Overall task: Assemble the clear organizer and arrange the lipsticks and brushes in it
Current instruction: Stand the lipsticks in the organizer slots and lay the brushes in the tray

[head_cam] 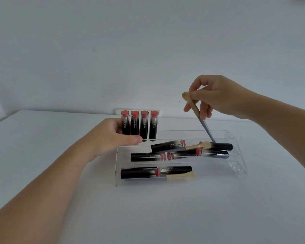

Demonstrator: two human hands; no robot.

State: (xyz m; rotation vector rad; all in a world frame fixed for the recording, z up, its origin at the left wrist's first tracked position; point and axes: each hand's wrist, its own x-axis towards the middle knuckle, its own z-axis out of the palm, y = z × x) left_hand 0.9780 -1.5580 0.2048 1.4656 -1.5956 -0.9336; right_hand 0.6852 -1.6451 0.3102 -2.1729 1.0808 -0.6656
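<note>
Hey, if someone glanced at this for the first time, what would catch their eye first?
Probably the four lipsticks standing upright in a row at the back left of the clear organizer, steadied by the left hand. Next, the right hand above the organizer's right side, lowering a slanted brush into its top tier.

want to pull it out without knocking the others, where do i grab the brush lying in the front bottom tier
Pinch the brush at its pale bristle head from above and the right. That end lies clear of the lipsticks beside it, while its handle runs alongside them.
</note>
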